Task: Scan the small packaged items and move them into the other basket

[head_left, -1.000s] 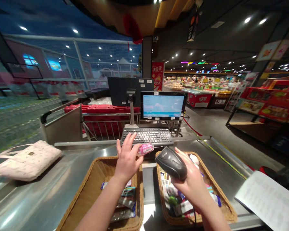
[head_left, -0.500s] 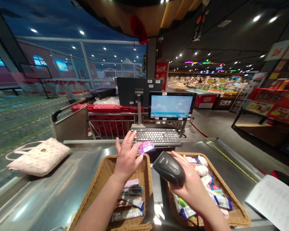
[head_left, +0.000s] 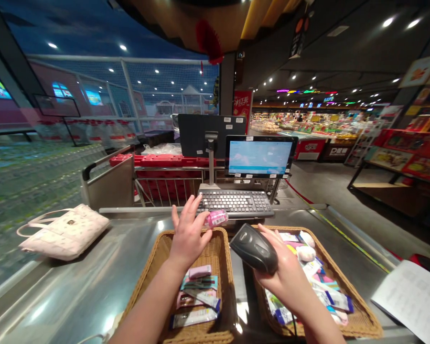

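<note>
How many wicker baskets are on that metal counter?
2. The left basket sits below the left hand, the right basket below the right hand. No third one shows.

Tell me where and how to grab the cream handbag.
Take the handbag by its handle straps, probably best from the left and above. The bag lies on the metal counter with those straps looping out toward the left, leaving a gap that fingers could likely hook through.
</note>
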### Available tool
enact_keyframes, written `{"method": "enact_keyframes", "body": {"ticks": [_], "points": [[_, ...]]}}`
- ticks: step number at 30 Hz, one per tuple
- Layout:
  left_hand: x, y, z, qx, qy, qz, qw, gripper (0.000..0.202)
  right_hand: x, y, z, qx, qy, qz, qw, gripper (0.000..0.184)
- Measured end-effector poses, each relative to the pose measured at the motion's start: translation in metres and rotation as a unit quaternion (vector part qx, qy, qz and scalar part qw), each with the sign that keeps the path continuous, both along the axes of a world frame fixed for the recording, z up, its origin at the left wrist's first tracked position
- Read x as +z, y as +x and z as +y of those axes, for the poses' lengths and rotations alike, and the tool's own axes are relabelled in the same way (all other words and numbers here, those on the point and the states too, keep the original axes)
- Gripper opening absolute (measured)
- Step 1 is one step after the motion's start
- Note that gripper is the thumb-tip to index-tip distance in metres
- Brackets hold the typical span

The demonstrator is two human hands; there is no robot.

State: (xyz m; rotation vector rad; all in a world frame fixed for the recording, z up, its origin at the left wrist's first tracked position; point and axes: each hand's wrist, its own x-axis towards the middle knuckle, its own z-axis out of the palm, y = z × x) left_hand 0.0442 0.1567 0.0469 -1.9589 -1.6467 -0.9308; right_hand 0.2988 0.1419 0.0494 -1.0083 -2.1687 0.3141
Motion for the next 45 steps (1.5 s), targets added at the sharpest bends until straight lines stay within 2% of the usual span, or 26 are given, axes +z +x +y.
{"method": "enact_keyframes", "body": {"ticks": [12, 30, 36, 45], "points": [[-0.006, -0.007, -0.006, 0.011, -0.007, -0.003, 1.000, 0.024, -0.009, 0.001, 0.003, -0.015, 0.010, -0.001, 1.000, 0.051], [-0.023, -0.021, -0.015, 0.024, -0.046, -0.004, 0.999, 0.021, -0.011, -0.004, 0.005, -0.005, -0.001, 0.012, 1.000, 0.050], [-0.032, -0.030, -0.015, 0.024, -0.056, 0.000, 0.998, 0.020, -0.009, -0.008, 0.006, 0.001, 0.005, 0.017, 1.000, 0.041], [-0.054, -0.042, -0.013, 0.011, -0.083, -0.001, 0.997, 0.022, -0.014, -0.015, 0.009, -0.003, -0.016, -0.002, 1.000, 0.044]]}}
